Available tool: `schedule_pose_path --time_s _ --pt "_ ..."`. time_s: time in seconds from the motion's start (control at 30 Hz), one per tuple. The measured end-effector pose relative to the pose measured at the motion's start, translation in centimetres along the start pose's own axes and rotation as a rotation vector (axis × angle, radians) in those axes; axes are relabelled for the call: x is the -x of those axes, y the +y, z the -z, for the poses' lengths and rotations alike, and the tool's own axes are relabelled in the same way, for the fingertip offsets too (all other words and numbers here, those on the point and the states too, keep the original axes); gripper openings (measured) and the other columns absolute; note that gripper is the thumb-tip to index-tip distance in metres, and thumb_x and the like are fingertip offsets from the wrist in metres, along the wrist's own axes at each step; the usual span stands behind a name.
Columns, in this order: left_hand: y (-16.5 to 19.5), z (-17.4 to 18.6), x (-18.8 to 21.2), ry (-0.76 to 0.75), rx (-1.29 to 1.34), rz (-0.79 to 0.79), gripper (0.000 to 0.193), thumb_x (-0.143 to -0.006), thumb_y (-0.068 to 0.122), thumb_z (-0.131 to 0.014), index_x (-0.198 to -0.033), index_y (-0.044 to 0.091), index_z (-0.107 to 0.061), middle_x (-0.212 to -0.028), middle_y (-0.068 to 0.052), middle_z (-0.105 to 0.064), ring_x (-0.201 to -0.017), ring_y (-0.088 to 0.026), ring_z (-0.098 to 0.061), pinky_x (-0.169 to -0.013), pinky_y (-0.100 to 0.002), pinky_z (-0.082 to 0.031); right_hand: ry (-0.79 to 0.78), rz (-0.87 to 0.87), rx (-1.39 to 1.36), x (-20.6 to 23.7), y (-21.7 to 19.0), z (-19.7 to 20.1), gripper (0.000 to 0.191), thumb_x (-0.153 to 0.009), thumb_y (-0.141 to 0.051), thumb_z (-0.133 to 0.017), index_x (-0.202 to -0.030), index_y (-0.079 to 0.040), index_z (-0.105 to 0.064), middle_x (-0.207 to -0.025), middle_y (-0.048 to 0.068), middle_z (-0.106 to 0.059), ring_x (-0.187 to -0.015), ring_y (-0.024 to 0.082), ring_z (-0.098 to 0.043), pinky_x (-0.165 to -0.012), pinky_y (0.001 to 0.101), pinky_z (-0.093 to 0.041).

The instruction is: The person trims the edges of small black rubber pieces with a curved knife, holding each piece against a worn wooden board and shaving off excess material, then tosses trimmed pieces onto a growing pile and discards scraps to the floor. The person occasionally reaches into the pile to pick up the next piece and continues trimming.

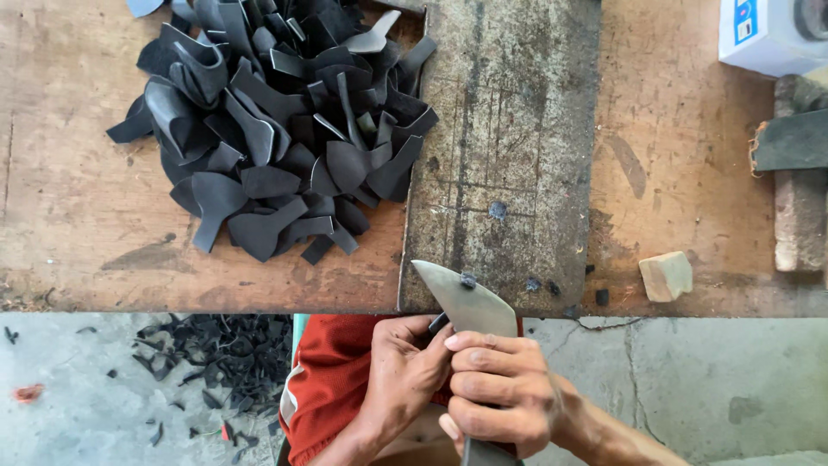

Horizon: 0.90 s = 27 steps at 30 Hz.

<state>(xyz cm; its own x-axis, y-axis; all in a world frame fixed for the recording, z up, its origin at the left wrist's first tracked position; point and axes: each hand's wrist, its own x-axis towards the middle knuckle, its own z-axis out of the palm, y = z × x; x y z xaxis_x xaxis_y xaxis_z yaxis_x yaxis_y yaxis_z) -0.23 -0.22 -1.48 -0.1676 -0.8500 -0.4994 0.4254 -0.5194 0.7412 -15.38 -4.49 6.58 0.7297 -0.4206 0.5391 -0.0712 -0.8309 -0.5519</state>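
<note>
So, fingers first: the right hand (500,393) is wrapped tight around the handle of a broad curved knife (466,298), blade pointed toward 11 o'clock over the bench edge. The left hand (405,375) is pinched shut on a small black scrap (438,324) pressed against the blade's base, probably so it can be trimmed steadily. At 12 o'clock a scarred cutting slab (509,147) is laid. A heap of black cut pieces (276,121) is piled at 10 o'clock, and offcuts (216,362) are scattered on the floor at 9.
</note>
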Motion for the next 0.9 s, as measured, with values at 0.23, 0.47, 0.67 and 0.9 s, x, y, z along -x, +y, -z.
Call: schedule_pose_path --time_s 0.23,0.47,0.67,0.9 --pt "-0.1 1.0 0.3 -0.055 0.021 -0.072 0.021 -0.098 0.010 -0.069 -0.082 -0.003 -0.074 -0.076 0.002 -0.071 -0.070 -0.002 -0.060 -0.058 -0.022 -0.051 0.035 0.068 -0.032 -0.1 1.2 -1.0 0.018 -0.089 -0.011 -0.080 -0.088 -0.002 -0.064 -0.081 0.005 -0.055 -0.078 0.024 -0.063 -0.098 0.0459 -0.061" --pt "0.3 0.1 0.5 0.040 0.059 -0.007 0.023 -0.096 0.014 -0.069 -0.084 -0.004 -0.076 -0.076 -0.001 -0.074 -0.065 -0.004 -0.063 -0.056 -0.023 -0.053 0.060 0.016 -0.036 -0.3 0.5 -0.5 0.018 -0.089 -0.010 -0.079 -0.085 -0.002 -0.063 -0.081 0.006 -0.056 -0.079 0.024 -0.064 -0.100 0.0474 -0.060" --pt "-0.1 0.2 0.6 0.008 0.060 0.045 0.030 -0.098 0.020 -0.071 -0.082 -0.004 -0.076 -0.057 -0.002 -0.062 -0.045 -0.005 -0.049 -0.041 -0.022 -0.039 0.096 -0.100 0.107 0.1 -2.0 1.1 0.019 -0.086 -0.008 -0.077 -0.077 -0.006 -0.060 -0.081 0.003 -0.060 -0.077 0.020 -0.067 -0.094 0.0449 -0.062" --pt "1.5 1.1 0.7 -0.116 0.128 0.172 0.024 -0.097 0.019 -0.070 -0.086 -0.003 -0.074 -0.064 -0.005 -0.069 -0.047 -0.009 -0.056 -0.043 -0.023 -0.044 0.120 -0.101 0.079 -1.3 2.0 1.9 0.021 -0.082 -0.013 -0.081 -0.078 -0.002 -0.063 -0.081 0.008 -0.063 -0.079 0.026 -0.068 -0.094 0.0492 -0.060"
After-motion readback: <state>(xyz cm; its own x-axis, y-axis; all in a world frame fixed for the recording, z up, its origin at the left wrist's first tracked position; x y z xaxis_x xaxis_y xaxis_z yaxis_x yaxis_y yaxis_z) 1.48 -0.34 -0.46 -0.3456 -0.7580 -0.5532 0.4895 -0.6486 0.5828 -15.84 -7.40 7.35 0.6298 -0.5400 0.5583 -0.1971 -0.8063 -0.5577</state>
